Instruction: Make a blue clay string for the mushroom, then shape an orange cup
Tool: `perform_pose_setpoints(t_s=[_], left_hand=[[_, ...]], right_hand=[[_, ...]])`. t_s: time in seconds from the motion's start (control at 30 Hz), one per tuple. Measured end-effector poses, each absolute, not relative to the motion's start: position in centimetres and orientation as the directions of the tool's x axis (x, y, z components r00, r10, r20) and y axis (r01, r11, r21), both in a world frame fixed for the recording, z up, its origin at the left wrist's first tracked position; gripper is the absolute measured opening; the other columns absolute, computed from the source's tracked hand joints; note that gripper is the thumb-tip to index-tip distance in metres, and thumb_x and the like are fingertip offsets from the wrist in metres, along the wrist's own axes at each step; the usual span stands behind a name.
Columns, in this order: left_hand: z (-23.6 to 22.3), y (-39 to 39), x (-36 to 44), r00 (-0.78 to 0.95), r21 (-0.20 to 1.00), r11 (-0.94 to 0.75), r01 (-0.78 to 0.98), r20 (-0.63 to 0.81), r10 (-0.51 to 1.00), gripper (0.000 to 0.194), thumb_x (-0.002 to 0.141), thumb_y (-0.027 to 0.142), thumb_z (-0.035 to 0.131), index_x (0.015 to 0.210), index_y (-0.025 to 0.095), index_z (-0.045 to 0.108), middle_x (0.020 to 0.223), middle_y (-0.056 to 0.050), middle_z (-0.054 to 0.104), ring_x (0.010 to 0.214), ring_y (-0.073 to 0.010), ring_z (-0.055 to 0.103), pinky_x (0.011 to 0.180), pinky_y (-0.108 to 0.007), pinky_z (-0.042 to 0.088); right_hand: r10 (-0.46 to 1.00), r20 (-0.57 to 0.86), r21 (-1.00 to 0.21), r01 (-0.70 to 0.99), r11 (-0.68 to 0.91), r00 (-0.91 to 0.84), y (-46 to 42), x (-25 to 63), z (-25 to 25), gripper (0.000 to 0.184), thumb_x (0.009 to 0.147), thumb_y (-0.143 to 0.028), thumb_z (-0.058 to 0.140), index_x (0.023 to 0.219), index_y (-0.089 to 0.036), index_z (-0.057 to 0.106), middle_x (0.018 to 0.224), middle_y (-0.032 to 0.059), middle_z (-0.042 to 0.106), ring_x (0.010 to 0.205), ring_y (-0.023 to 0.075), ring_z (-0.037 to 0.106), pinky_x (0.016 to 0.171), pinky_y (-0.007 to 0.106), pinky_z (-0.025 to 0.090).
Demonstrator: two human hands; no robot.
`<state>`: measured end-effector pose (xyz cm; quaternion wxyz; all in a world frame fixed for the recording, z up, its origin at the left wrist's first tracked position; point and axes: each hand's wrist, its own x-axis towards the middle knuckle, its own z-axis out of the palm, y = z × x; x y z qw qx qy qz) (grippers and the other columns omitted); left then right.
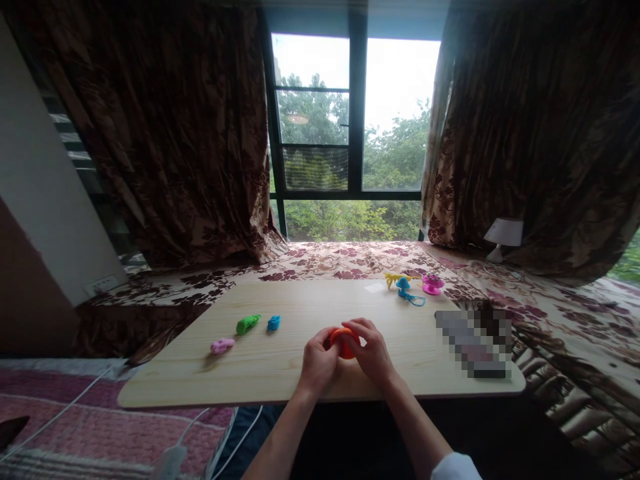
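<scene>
Near the front middle of the table, a round orange piece (346, 341) that looks like modelling clay is held between both hands. My left hand (320, 357) grips its left side, fingers curled round it. From the right, my right hand (373, 350) presses on it with the thumb across its face and the fingers over the top. Parts of the orange piece are hidden behind the fingers. Left of my hands lie a green lump (247, 325), a small blue lump (273, 323) and a pink lump (222, 345).
At the back right of the pale wooden table (180, 380) are a blue mushroom-like shape (403, 285), yellow strands (395, 279) and a magenta piece (433, 284). A pixelated patch covers something at the right edge. A lamp (504, 233) stands beyond, by the curtain.
</scene>
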<state>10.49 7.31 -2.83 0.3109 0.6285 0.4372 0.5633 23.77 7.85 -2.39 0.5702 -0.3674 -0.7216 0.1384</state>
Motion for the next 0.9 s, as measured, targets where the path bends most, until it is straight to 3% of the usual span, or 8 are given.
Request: perform_pose_setpoints(t_s=[0.2, 0.37, 0.9], left_hand=[[-3.17, 7.45, 10.45, -0.027, 0.878, -0.427, 0.217, 0.443, 0.896, 0.023, 0.075, 0.031, 0.055, 0.091, 0.019, 0.066, 0.085, -0.004, 0.066, 0.079, -0.0174, 0.060, 0.071, -0.028, 0.048], [-3.13, 7.45, 10.39, -0.038, 0.871, -0.431, 0.237, 0.452, 0.891, 0.021, 0.075, 0.031, 0.054, 0.088, 0.019, 0.066, 0.083, -0.003, 0.064, 0.078, -0.0164, 0.059, 0.070, -0.027, 0.047], [-2.62, 6.87, 10.44, 0.001, 0.884, -0.414, 0.215, 0.424, 0.906, 0.020, 0.074, 0.027, 0.053, 0.087, 0.019, 0.066, 0.082, -0.003, 0.065, 0.077, -0.0159, 0.060, 0.070, -0.026, 0.047]], right_hand=[[0.685, 0.723, -0.615, 0.370, 0.696, -0.087, 7.76, 23.87, -2.38, 0.020, 0.080, -0.017, 0.058, 0.095, -0.027, 0.066, 0.088, 0.0020, 0.064, 0.086, 0.0189, 0.054, 0.080, 0.034, 0.044], [0.681, 0.729, -0.616, 0.367, 0.698, -0.071, 7.72, 23.84, -2.33, 0.027, 0.079, -0.016, 0.059, 0.102, -0.028, 0.064, 0.094, 0.0029, 0.062, 0.090, 0.0192, 0.053, 0.081, 0.034, 0.045], [0.686, 0.723, -0.625, 0.349, 0.698, -0.078, 7.51, 23.83, -2.19, 0.019, 0.080, -0.017, 0.058, 0.090, -0.028, 0.068, 0.086, 0.0024, 0.064, 0.085, 0.0190, 0.054, 0.078, 0.034, 0.046]])
